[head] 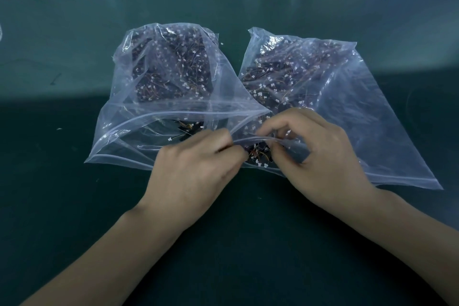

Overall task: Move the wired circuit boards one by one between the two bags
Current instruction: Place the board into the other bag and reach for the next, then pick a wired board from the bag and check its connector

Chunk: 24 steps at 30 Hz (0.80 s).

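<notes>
A small dark board (258, 154) with thin orange wires and white plugs sits at the right bag's (347, 112) mouth, pinched between the left hand (198, 169) and right hand (320, 156). Both clear, crinkled zip bags, left bag (139, 117) included, lie on the green table (74, 206). No readable writing.

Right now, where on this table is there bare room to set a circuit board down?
Bare green table left of the left bag, and between the forearms at the near edge. Crowded: both hands meet at the bag mouths, and the right bag spreads rightward.
</notes>
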Available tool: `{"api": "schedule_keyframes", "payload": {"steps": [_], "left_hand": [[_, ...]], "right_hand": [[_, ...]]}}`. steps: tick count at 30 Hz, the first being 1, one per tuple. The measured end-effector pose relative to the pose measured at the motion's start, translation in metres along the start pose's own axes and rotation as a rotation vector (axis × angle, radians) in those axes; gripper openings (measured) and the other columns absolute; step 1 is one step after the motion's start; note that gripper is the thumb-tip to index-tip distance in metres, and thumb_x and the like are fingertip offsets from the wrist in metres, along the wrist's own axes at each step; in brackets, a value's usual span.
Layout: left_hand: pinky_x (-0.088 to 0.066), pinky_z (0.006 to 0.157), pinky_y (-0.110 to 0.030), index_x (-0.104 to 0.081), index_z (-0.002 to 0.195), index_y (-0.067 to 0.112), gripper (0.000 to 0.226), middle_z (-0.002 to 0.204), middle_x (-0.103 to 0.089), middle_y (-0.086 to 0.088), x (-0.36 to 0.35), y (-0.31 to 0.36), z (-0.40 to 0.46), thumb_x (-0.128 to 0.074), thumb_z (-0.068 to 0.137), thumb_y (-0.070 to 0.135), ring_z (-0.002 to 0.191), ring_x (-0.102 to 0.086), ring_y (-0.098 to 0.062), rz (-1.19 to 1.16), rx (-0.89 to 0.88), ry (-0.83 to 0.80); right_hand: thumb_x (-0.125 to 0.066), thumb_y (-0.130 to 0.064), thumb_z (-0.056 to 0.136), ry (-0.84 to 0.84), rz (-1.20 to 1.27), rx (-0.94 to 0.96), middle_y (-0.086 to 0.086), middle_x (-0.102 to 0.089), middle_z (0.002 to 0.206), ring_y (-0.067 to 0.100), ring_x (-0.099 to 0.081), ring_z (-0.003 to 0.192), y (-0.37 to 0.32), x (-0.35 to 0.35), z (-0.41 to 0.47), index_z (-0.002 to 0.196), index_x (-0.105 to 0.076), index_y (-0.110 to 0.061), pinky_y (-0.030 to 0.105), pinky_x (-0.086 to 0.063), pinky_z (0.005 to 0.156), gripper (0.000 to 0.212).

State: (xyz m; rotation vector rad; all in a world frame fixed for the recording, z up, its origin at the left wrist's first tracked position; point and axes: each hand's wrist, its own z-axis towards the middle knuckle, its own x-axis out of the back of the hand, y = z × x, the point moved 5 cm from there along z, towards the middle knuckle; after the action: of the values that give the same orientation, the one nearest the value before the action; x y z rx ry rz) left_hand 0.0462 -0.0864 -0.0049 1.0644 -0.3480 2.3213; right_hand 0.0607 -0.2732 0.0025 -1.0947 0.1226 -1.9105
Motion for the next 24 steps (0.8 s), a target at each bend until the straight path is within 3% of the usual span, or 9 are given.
{"api": "schedule_keyframes", "payload": {"steps": [5, 10, 13, 15, 17, 19, 24], "left_hand": [[-0.047, 0.039, -0.036, -0.082, 0.097, 0.026, 0.011, 0.070, -0.055, 0.004, -0.004, 0.000, -0.001, -0.087, 0.091, 0.018, 0.060, -0.061, -0.021, -0.005, -0.005, -0.153], [-0.046, 0.041, -0.033, -0.082, 0.105, 0.027, 0.008, 0.068, -0.057, 0.007, -0.002, 0.003, -0.001, -0.076, 0.100, 0.025, 0.061, -0.064, -0.017, 0.025, -0.026, -0.157], [-0.040, 0.044, -0.028, -0.078, 0.088, 0.025, 0.020, 0.066, -0.057, 0.012, 0.007, 0.000, -0.001, -0.066, 0.103, 0.029, 0.057, -0.058, -0.013, -0.098, 0.040, -0.076], [-0.027, 0.047, -0.024, -0.058, 0.070, 0.022, 0.030, 0.062, -0.039, 0.012, 0.011, -0.006, -0.001, -0.062, 0.098, 0.029, 0.051, -0.040, -0.014, -0.110, 0.127, -0.050], [-0.018, 0.051, -0.022, -0.044, 0.069, 0.023, 0.033, 0.060, -0.033, 0.012, 0.012, -0.017, -0.002, -0.058, 0.097, 0.031, 0.050, -0.033, -0.016, -0.053, 0.219, -0.066], [-0.015, 0.052, -0.019, -0.045, 0.075, 0.022, 0.035, 0.056, -0.040, 0.010, 0.011, -0.030, -0.007, -0.059, 0.104, 0.034, 0.048, -0.036, -0.020, 0.001, 0.317, -0.103], [-0.040, 0.059, -0.033, -0.064, 0.102, 0.027, 0.017, 0.073, -0.061, 0.011, 0.011, -0.061, -0.013, -0.065, 0.100, 0.044, 0.064, -0.061, -0.027, 0.051, 0.426, -0.079]], "right_hand": [[-0.074, 0.004, 0.088, -0.022, 0.004, 0.015, -0.029, -0.056, 0.097, 0.010, -0.061, 0.091, -0.003, -0.003, 0.000, 0.102, -0.074, -0.018, 0.030, -0.051, 0.082, 0.026], [-0.074, 0.002, 0.089, -0.033, 0.019, 0.004, -0.028, -0.058, 0.097, 0.011, -0.062, 0.090, -0.002, -0.004, 0.000, 0.101, -0.074, -0.019, 0.038, -0.054, 0.081, 0.025], [-0.074, 0.002, 0.088, -0.055, 0.015, 0.012, -0.018, -0.064, 0.100, 0.013, -0.062, 0.089, -0.001, -0.005, 0.000, 0.101, -0.073, -0.018, 0.040, -0.054, 0.081, 0.024], [-0.073, 0.001, 0.087, -0.079, 0.002, 0.009, -0.014, -0.066, 0.101, 0.014, -0.062, 0.089, 0.000, -0.006, 0.000, 0.101, -0.073, -0.019, 0.040, -0.053, 0.083, 0.024], [-0.073, 0.000, 0.088, -0.091, -0.004, 0.006, -0.012, -0.067, 0.100, 0.014, -0.062, 0.090, 0.001, -0.007, 0.000, 0.101, -0.073, -0.019, 0.039, -0.053, 0.084, 0.023], [-0.073, -0.001, 0.089, -0.090, -0.007, 0.000, -0.012, -0.067, 0.100, 0.013, -0.062, 0.090, 0.001, -0.008, -0.001, 0.101, -0.073, -0.020, 0.039, -0.053, 0.085, 0.022], [-0.073, -0.003, 0.090, -0.090, -0.001, -0.001, -0.013, -0.067, 0.101, 0.013, -0.063, 0.091, 0.002, -0.008, -0.001, 0.101, -0.073, -0.021, 0.039, -0.053, 0.086, 0.022]]}}
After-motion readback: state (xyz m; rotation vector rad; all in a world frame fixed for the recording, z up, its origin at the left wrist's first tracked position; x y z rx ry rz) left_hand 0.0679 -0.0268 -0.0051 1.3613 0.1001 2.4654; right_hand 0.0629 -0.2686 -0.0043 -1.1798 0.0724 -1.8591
